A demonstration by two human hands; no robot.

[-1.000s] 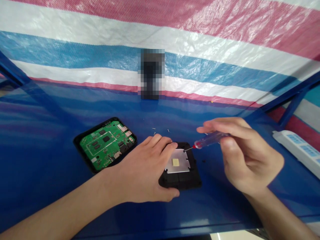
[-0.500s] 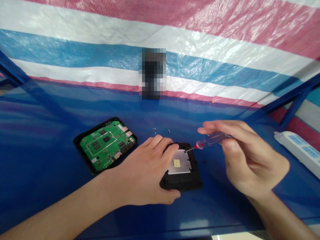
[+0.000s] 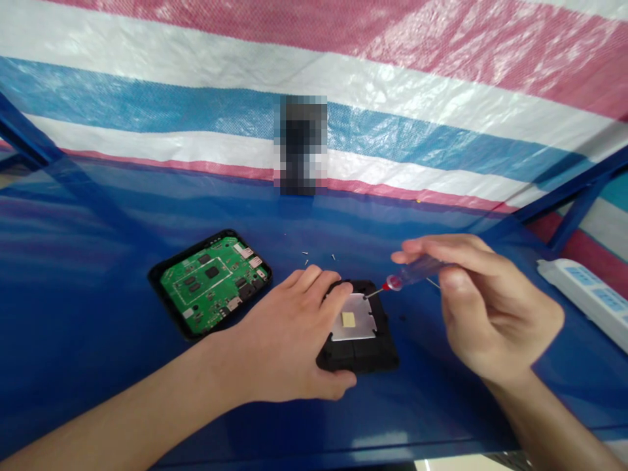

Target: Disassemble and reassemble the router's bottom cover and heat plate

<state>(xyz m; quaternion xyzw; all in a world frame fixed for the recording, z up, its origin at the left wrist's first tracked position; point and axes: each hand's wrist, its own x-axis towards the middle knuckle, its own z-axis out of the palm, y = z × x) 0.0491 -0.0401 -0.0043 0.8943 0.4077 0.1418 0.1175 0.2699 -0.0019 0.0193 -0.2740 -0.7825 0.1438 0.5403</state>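
Observation:
My left hand (image 3: 287,340) lies on the left side of a black plastic cover (image 3: 360,350), thumb at its front edge and fingers curled over its back edge, holding it down. A silver metal plate (image 3: 354,322) with a small yellow pad sits inside the cover. My right hand (image 3: 483,307) pinches a small screwdriver (image 3: 409,275) with a clear and red handle. Its tip rests at the plate's back right corner.
A black case half holding a green circuit board (image 3: 210,281) lies to the left on the blue table (image 3: 98,261). A few tiny screws (image 3: 307,257) lie behind the cover. A white power strip (image 3: 583,291) sits at the right. A striped tarp (image 3: 343,98) hangs behind.
Hardly anything has moved. Both hands stay in place on the cover and the screwdriver; the view has shifted slightly.

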